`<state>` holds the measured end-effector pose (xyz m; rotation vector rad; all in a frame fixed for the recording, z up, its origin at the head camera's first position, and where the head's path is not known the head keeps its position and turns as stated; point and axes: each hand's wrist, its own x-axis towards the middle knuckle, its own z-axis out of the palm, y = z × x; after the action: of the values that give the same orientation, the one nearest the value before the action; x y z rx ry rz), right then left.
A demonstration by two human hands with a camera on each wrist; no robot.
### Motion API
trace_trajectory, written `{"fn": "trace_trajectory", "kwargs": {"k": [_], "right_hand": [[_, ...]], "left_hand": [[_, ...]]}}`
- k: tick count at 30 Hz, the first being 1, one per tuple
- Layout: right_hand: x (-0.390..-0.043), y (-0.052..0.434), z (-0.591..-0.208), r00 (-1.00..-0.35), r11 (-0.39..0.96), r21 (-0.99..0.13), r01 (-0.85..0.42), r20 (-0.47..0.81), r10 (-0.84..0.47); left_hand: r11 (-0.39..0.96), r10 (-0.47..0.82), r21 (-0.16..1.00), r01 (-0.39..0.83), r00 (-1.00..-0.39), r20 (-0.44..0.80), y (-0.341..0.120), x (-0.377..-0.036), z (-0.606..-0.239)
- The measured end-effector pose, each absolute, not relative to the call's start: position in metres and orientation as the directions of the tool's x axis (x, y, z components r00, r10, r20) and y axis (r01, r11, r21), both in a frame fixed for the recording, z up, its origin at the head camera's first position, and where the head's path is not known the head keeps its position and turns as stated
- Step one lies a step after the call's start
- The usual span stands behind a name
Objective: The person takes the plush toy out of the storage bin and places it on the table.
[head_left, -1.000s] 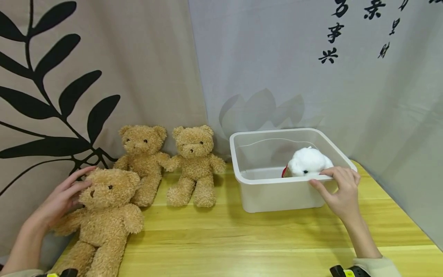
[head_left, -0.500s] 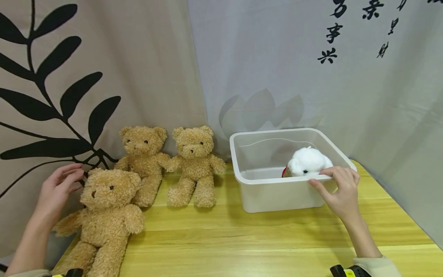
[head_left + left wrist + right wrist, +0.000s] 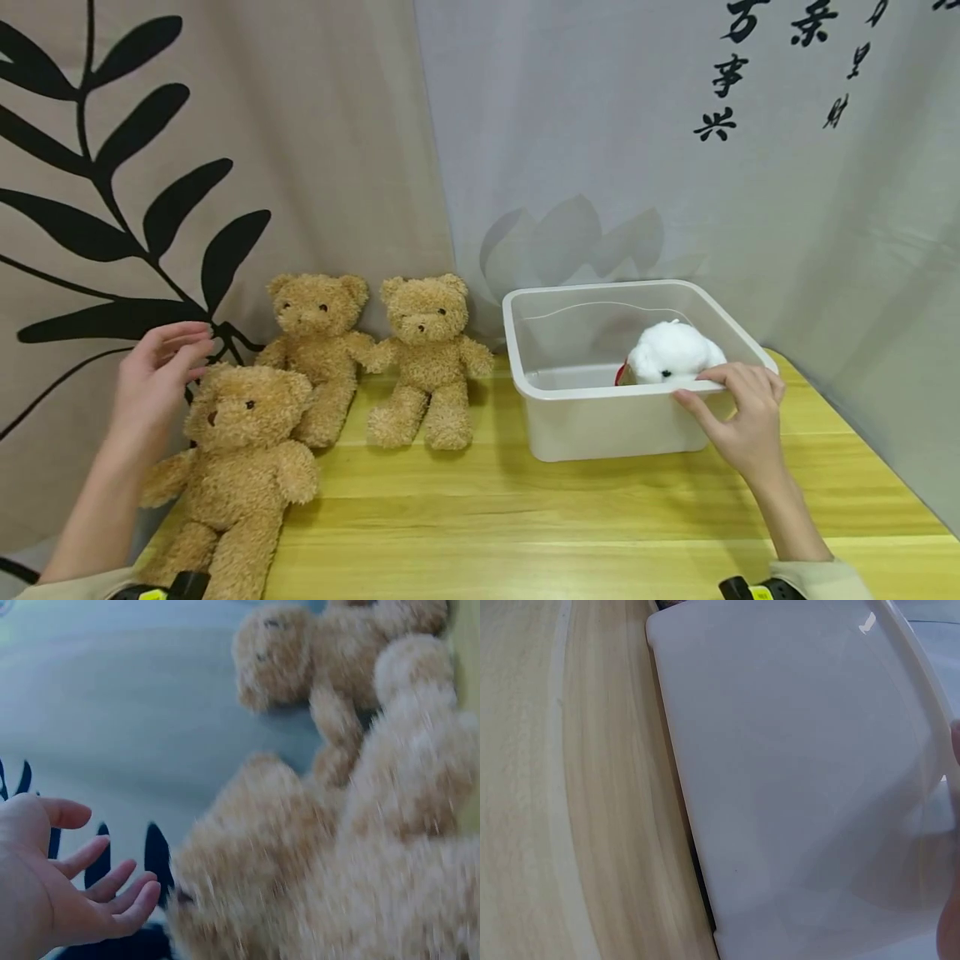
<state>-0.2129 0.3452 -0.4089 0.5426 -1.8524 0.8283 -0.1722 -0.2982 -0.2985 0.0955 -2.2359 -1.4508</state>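
My left hand (image 3: 156, 379), fingers loosely bent and holding nothing, is raised beside the head of the nearest tan teddy bear (image 3: 238, 475). In the left wrist view the left hand (image 3: 82, 889) faces that bear's snout with its palm turned up. Two more tan teddies sit behind: the back left bear (image 3: 321, 354) and the middle bear (image 3: 431, 354). At the right, my right hand (image 3: 746, 417) grips the front rim of a whitish plastic bin (image 3: 607, 429), fingers over the edge and thumb outside. Inside the bin lies a white plush toy (image 3: 667, 350), its lower part hidden by the wall.
All of this stands on a yellow wooden table (image 3: 480, 533). Behind it hangs a pale curtain (image 3: 337, 150) with black leaf prints and dark lettering. The table's right edge (image 3: 862, 442) slants away beside the bin.
My left hand has come away from the nearest bear's head and moved up and slightly right. The right hand stays on the bin's rim. The head view has shifted slightly.
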Motion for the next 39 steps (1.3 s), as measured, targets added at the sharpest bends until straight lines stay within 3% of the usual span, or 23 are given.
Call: {"fn": "trace_trajectory", "kwargs": {"k": [12,39], "right_hand": [[-0.213,0.345,-0.408,-0.418,0.668,-0.306,-0.678,0.908,-0.009],[-0.214,0.344,-0.41,-0.405,0.668,-0.302,-0.68,0.914,0.0]], "left_hand": [[0.454,-0.205,0.849,0.271,-0.895,0.396,-0.24,-0.178,-0.284],[0.376,0.096,0.865,0.333,-0.942,0.321,-0.097,-0.212,-0.261]]}}
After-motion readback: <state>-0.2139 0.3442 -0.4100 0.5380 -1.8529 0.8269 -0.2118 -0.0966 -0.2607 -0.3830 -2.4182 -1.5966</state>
